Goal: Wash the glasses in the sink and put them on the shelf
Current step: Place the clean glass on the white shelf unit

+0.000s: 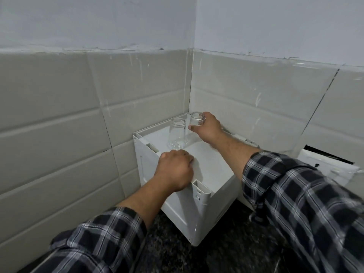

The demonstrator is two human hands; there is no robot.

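In the centre of the frame, the right hand [206, 128] is gripping a clear upturned drinking glass [196, 123] at the far corner of the white box-shaped plastic shelf [208, 164]. Just left of it, a second clear upturned glass [177, 134] is standing free. The left hand [175, 170] is curling closed over the shelf's near edge.

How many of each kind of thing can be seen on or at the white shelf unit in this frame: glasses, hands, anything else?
Clear glasses: 2, one standing free, upside down, one gripped by the right hand
Hands: 2, left hand resting on the shelf's front edge, right hand on the far glass
White shelf unit: 1
Total: 5
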